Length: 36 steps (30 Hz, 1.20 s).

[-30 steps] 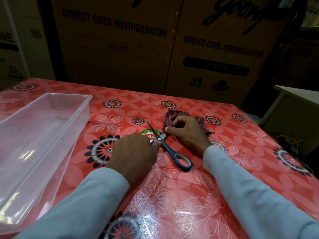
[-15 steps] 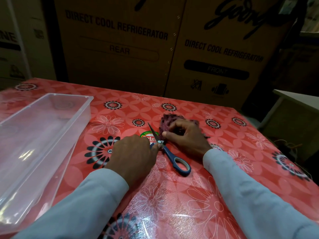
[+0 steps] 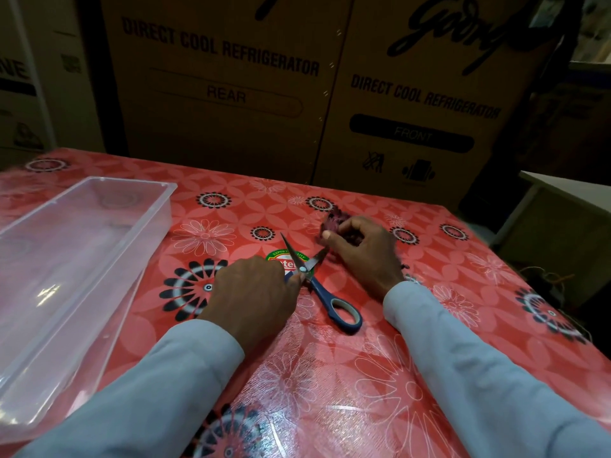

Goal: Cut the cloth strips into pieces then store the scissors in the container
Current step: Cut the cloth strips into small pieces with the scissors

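Observation:
Blue-handled scissors (image 3: 330, 300) lie on the red flowered tablecloth (image 3: 380, 375) with their blades spread apart. My left hand (image 3: 254, 289) grips one handle near the pivot and hides it. One handle loop lies free toward me. My right hand (image 3: 362, 249) is curled around a bunch of dark maroon cloth (image 3: 334, 219), lifted slightly just right of the blade tips. Most of the cloth is hidden under the fingers. A clear plastic container (image 3: 76, 276) stands empty at the left.
Large cardboard refrigerator boxes (image 3: 297, 87) stand right behind the table's far edge. A low pale table (image 3: 568, 206) is beyond the right edge. A round green sticker (image 3: 287, 259) sits under the blades.
The scissor blades have opened wider. My right hand has gathered the cloth and drawn it up and to the right, away from the blades. My left hand stays on the handle.

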### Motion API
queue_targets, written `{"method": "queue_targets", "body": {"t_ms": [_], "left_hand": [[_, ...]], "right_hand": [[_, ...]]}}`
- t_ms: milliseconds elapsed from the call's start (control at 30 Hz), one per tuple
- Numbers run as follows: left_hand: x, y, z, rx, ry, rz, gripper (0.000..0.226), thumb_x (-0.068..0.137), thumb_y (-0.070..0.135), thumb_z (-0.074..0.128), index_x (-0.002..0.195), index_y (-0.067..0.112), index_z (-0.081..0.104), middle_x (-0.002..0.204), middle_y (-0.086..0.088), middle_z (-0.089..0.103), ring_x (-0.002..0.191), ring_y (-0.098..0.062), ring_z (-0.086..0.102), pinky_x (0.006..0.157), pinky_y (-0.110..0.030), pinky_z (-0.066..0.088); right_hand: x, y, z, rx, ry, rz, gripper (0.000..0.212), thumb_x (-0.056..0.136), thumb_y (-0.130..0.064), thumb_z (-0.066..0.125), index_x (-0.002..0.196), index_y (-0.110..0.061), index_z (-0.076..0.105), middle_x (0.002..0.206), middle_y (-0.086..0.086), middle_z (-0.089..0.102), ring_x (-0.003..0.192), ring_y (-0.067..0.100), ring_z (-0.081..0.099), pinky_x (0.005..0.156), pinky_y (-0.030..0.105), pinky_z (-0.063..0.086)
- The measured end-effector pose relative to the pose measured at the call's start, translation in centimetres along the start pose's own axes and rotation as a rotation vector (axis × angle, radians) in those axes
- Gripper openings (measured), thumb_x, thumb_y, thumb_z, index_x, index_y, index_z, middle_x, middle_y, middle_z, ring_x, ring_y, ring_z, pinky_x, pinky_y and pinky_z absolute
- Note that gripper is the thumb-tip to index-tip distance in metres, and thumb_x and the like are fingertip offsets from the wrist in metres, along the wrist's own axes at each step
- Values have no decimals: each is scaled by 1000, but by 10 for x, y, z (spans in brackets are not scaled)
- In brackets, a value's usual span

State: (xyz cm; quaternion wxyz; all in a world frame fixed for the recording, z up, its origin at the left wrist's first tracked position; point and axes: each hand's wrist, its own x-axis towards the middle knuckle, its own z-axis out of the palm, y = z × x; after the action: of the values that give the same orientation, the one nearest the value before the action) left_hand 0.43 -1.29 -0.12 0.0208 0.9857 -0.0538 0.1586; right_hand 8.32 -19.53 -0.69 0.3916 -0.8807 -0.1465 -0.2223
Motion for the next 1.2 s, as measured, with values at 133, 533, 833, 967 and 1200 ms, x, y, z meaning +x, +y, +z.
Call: {"method": "queue_targets", "body": {"t_ms": [133, 533, 833, 967, 1200], "left_hand": [[0, 0, 1, 17, -4, 3, 58, 98, 59, 27, 95, 13, 63, 96, -9, 66, 88, -28, 64, 61, -29, 36], [1, 2, -2, 10, -21, -4, 60, 98, 59, 26, 96, 13, 63, 88, -8, 62, 87, -26, 63, 61, -29, 37], [2, 1, 0, 20, -34, -6, 59, 98, 59, 25, 92, 14, 62, 85, -8, 59, 79, -26, 59, 61, -30, 37], [2, 1, -3, 4, -61, -23, 59, 98, 59, 25, 88, 14, 60, 72, -2, 43, 69, -21, 46, 59, -30, 36], [0, 0, -2, 13, -31, -7, 57, 98, 58, 27, 93, 13, 61, 89, -8, 62, 83, -26, 61, 61, -30, 37]], "right_hand": [[-9, -6, 6, -139, -210, -204, 25, 86, -41, 68, 82, -17, 63, 82, -7, 57, 74, 12, 53, 66, 33, 47], [2, 4, 3, -149, -56, -107, 25, 86, -43, 68, 83, -18, 63, 84, -8, 58, 78, 12, 55, 68, 29, 48], [12, 14, 9, -308, -63, -17, 30, 85, -48, 68, 78, -21, 57, 82, -8, 56, 82, 17, 55, 71, 41, 51], [14, 13, 6, -327, 28, 7, 30, 85, -45, 69, 78, -18, 59, 83, -4, 59, 79, 17, 56, 67, 36, 49], [-5, 0, 6, -102, -274, -199, 20, 86, -39, 69, 83, -21, 60, 84, -11, 54, 79, 11, 53, 69, 28, 45]]}}
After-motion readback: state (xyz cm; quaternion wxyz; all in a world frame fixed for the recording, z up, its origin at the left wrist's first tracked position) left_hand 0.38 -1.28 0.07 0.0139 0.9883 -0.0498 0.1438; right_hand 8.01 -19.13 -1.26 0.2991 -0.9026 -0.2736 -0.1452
